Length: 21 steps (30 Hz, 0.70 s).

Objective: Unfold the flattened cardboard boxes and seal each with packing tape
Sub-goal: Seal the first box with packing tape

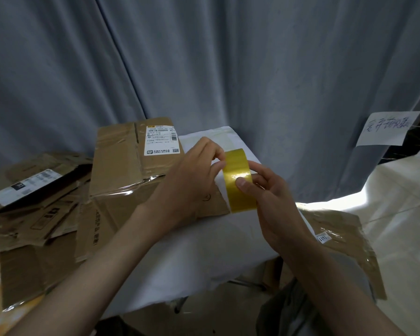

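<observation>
Grey curtain (228, 69) across the far side, white-covered bench (204, 243) in front. Roll of yellow packing tape (239, 180) held up over the bench, between both hands. Right hand (274, 207) gripping the roll, thumb pressed on its outer face, fingers through the core and mostly hidden. Left hand (192, 175) pinching at the roll's far edge with fingertips; loose tape end too hard to make out. Taped cardboard box (131, 166) on the left, just beyond the left hand, shipping label (161, 140) unreadable. Flattened boxes (34, 202) heaped far left, cut off by the edge. Another flattened piece (344, 241) right, partly behind the forearm. Handwritten paper note (388, 128) on the curtain, illegible.
</observation>
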Each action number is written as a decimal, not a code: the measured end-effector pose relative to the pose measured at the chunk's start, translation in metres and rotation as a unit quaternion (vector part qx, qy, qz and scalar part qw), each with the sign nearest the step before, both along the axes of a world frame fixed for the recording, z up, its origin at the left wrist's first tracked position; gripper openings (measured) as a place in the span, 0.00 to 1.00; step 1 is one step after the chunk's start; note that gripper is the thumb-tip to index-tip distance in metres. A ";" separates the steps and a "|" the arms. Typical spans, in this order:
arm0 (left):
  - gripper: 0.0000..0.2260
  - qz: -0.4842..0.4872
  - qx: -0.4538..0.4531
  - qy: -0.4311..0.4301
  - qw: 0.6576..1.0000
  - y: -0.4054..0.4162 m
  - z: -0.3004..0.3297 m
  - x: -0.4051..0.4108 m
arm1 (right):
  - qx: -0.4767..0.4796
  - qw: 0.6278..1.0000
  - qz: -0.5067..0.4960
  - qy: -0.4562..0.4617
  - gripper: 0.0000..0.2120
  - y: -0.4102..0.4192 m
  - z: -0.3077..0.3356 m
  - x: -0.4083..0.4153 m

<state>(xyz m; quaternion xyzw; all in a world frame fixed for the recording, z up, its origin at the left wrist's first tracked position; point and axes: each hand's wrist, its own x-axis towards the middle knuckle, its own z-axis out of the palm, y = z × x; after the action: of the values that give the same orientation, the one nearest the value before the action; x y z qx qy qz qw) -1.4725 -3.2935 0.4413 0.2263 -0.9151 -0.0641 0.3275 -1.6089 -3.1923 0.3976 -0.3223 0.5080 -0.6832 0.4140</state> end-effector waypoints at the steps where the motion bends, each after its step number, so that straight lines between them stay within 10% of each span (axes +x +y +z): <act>1: 0.04 -0.005 0.012 -0.009 1.000 -0.002 0.004 0.002 | -0.005 1.000 0.002 0.007 0.19 0.000 0.000 -0.002; 21: 0.07 -0.030 0.066 -0.193 0.979 -0.004 0.037 -0.008 | 0.056 0.994 -0.018 0.090 0.19 -0.008 -0.004 -0.007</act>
<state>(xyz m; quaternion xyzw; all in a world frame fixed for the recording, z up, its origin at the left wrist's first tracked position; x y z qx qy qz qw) -1.4801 -3.2980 0.4781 0.2282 -0.9611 -0.0895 0.1273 -1.6156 -3.2003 0.3932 -0.3496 0.5865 -0.6293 0.3713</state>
